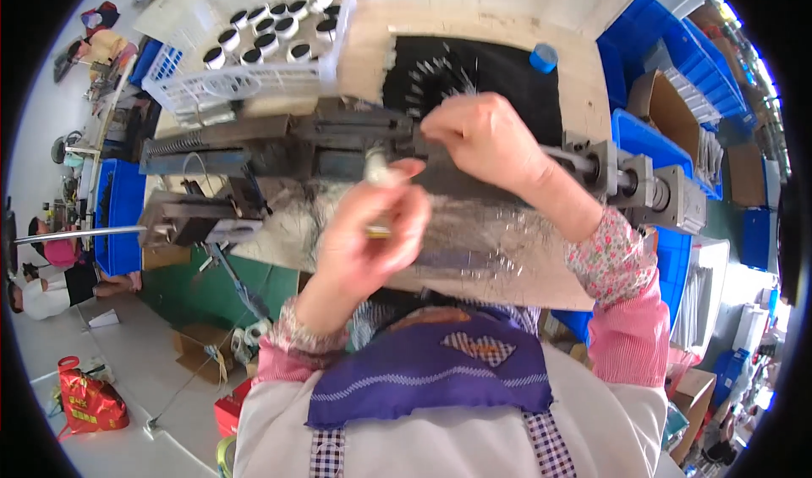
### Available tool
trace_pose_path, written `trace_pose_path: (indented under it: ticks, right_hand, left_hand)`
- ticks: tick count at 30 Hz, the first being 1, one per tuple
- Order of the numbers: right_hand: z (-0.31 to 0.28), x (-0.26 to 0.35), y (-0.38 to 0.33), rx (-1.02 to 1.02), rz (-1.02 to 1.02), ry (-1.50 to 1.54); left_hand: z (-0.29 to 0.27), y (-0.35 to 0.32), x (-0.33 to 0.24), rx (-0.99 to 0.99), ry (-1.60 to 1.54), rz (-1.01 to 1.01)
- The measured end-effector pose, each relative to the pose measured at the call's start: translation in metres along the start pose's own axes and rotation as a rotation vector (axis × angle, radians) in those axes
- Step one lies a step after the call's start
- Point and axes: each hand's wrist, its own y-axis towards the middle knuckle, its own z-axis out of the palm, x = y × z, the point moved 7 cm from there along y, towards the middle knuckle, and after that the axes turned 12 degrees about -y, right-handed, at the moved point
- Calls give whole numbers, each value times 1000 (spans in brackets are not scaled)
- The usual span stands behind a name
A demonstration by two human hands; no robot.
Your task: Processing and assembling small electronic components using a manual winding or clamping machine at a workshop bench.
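My left hand [372, 237], blurred by motion, is closed in front of the metal machine [338, 144]. A small pale, whitish piece [378, 170] sticks up from its thumb and fingers; what kind of thing it is I cannot make out. My right hand [491, 144] is held with its fingertips pinched together over the near left part of a black cloth [533, 97]. Whatever is between those fingertips is hidden. Thin shiny metal pins [461, 76] lie scattered on the cloth just beyond that hand.
A white plastic basket [326, 76] with several white, black-topped cylinders stands at the far left. A blue tape roll [543, 57] lies on the cloth's far right corner. Metal shafts and blocks [634, 182] extend right. Blue bins [651, 148] stand beyond the bench's right edge. Loose thin pins [499, 262] litter the near edge.
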Motion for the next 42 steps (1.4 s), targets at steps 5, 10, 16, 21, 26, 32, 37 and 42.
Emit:
trace_pose_path:
  ticks: [5, 10, 16, 21, 26, 32, 37, 42]
  right_hand:
    - [-2, 10, 1, -51, -56, -134]
    - [10, 72, -81, 181, -293, -181]
    - [76, 71, -141, 439, -12, -207]
    - [80, 56, -144, 490, 121, 20]
    - [34, 69, -130, 307, -44, -50]
    - [31, 72, -126, 463, 43, 135]
    - [45, 57, -135, 639, 429, 562]
    - [31, -12, -160, 222, 891, 767]
  left_hand:
    - [-56, 17, -6, -239, 1313, 719]
    - [-82, -14, -1, -300, 837, 400]
    - [-192, -116, -59, -914, 362, 734]
    - [-191, -103, -87, -851, 298, 648]
    - [-201, -94, -84, -818, 246, 695]
    - [-188, -80, -67, -601, -11, 853]
    - [-65, -57, -38, -292, 318, 805]
    - [29, 22, 17, 100, 369, -109]
